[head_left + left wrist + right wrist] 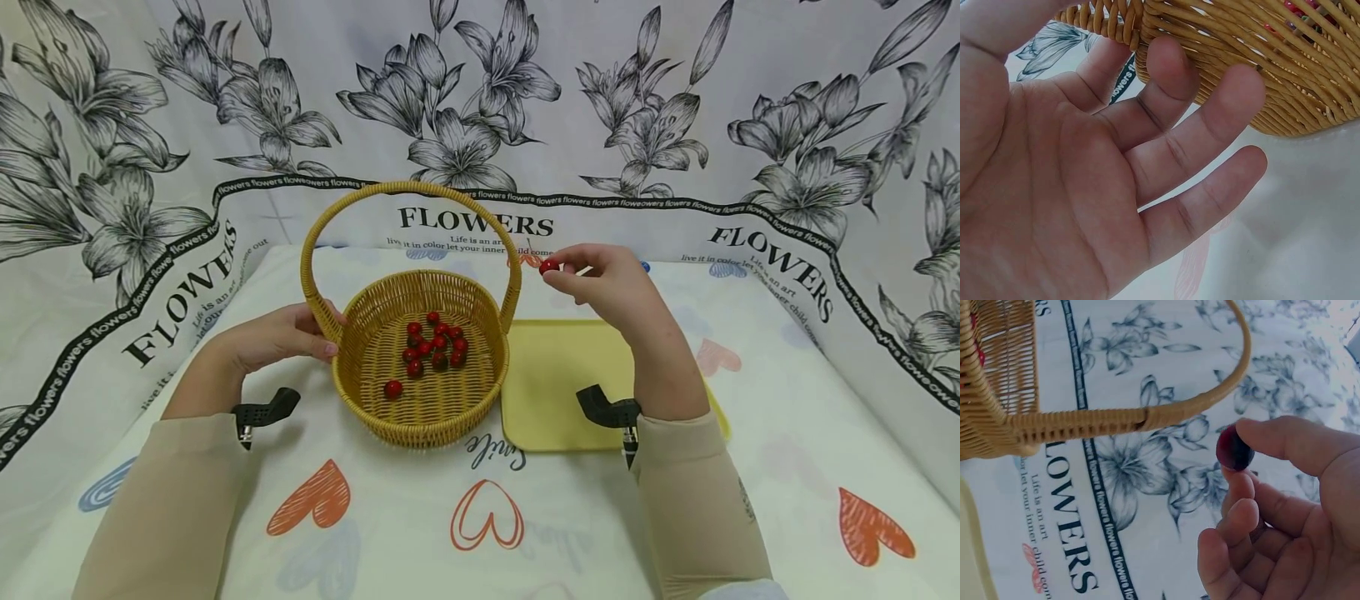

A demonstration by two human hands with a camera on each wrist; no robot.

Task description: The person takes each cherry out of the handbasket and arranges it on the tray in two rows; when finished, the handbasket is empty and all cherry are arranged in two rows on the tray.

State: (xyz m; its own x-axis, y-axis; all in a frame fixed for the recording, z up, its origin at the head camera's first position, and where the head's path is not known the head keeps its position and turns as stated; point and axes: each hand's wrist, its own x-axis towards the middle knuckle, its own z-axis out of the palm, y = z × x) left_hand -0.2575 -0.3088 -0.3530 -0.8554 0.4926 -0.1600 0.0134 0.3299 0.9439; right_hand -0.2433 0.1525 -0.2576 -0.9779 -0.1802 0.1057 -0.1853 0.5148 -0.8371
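1. Done: glossy red round fruits point(439, 342) lie in the golden wicker basket point(420, 432), left of the pinching right hand point(609, 283); left hand point(288, 337) grips its handle base.
2. Left: one pinched red fruit point(548, 267), between right thumb and fingertip, not yet inside.

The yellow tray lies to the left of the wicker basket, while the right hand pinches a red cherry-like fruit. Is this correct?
Not quite: the yellow tray lies to the right of the wicker basket, as the head view shows. The right hand does pinch a red cherry-like fruit.
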